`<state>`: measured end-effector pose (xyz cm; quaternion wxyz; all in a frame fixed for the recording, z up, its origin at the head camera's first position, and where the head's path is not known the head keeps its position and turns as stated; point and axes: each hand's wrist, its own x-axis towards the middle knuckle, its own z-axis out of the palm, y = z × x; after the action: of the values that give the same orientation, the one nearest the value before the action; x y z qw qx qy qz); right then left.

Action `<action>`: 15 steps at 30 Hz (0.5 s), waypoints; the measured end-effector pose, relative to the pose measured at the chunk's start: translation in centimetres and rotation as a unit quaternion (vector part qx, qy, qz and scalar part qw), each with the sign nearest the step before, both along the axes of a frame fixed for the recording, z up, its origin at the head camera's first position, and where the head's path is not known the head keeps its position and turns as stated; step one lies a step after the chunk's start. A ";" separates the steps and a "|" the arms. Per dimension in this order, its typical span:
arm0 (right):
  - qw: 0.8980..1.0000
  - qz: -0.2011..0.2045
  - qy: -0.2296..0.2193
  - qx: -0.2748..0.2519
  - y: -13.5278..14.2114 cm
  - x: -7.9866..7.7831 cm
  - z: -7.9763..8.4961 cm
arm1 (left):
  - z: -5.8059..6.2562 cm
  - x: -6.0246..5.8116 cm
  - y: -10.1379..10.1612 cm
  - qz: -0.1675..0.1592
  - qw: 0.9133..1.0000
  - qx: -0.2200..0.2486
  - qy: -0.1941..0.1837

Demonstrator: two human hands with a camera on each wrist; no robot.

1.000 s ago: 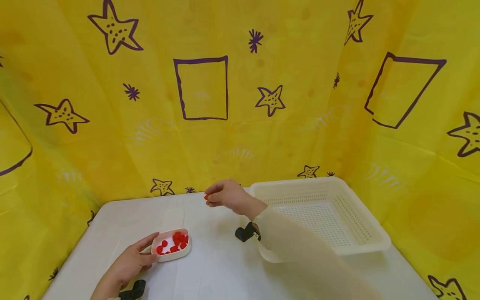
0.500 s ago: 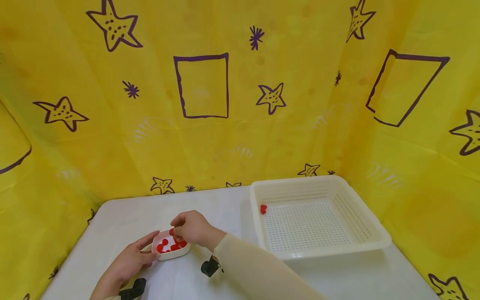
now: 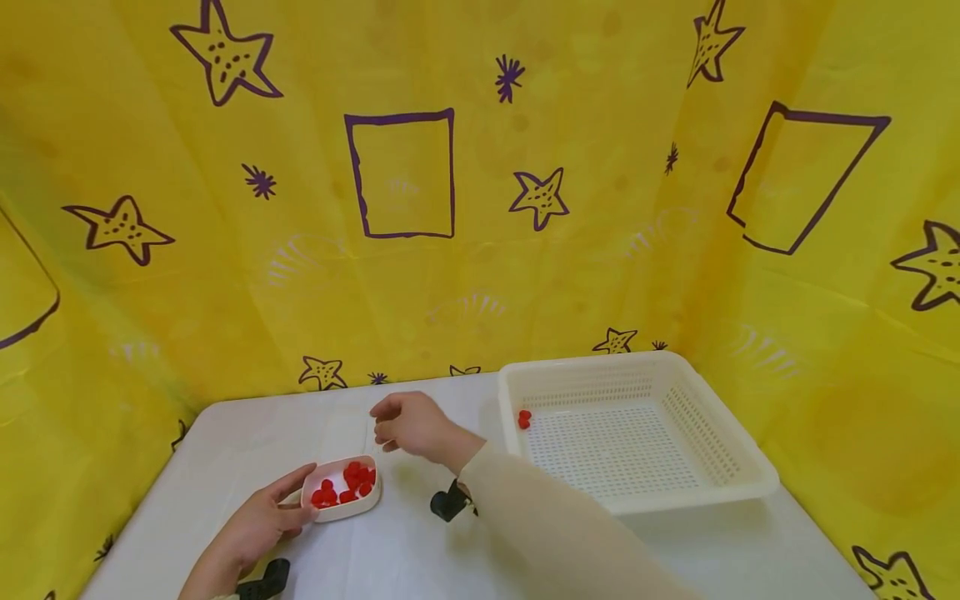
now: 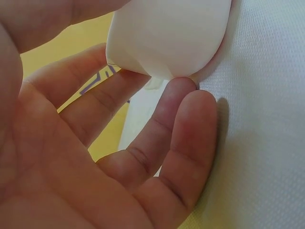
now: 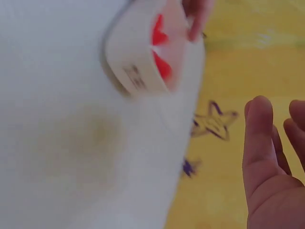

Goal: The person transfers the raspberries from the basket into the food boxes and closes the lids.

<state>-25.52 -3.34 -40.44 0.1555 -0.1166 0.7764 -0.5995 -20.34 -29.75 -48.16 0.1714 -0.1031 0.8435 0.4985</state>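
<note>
In the head view my left hand [image 3: 258, 518] grips the near-left end of a small, shallow pale box [image 3: 351, 510], thumb and fingers on its sides. Several small red berry-like pieces [image 3: 348, 495] lie inside it. From the left wrist view, fingers bend against the white end of the box [image 4: 169, 36]; the contents are hidden there. My right hand [image 3: 420, 427] hovers beyond and to the right of the box, fingers loosely bent. Nothing shows between thumb and fingers in the right wrist view, where the right hand [image 5: 274, 191] is apart from the blurred box [image 5: 128, 52].
A large cream perforated basket [image 3: 637, 503] stands at the right of the white table [image 3: 420, 558], with a couple of red pieces [image 3: 524, 419] in its left corner. A flat whitish piece [image 3: 348, 429] lies behind the box. Yellow patterned curtain [image 3: 405, 308] encloses the table.
My right hand carried a red piece leftward to the box, reached in, and has since drawn back up and right without it. The left hand keeps its hold on the box.
</note>
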 end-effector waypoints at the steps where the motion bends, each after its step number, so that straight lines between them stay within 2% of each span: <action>1: 1.000 0.004 0.004 -0.011 1.1 -0.4 0.7 | 0.0 0.0 0.0 0.001 1.000 0.000 -0.001; 5: 0.998 0.015 0.016 -0.053 6.6 -1.9 3.7 | 0.0 -0.1 0.2 0.002 1.000 -0.003 -0.002; 8: 0.996 0.016 0.023 -0.081 11.6 -2.8 4.9 | 0.1 -0.2 0.4 0.001 1.000 -0.001 -0.004; 11: 0.996 0.008 0.027 -0.088 16.6 -3.4 5.3 | 0.1 -0.2 0.4 0.001 1.000 0.001 -0.006; 15: 0.998 -0.003 0.029 -0.063 22.1 -3.6 4.4 | -0.1 -0.2 0.3 -0.001 1.000 0.000 -0.004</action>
<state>-29.08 18.72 -36.09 0.1235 -0.1407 0.7415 -0.6443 -20.57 -29.48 -48.22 0.1758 -0.1040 0.8429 0.4979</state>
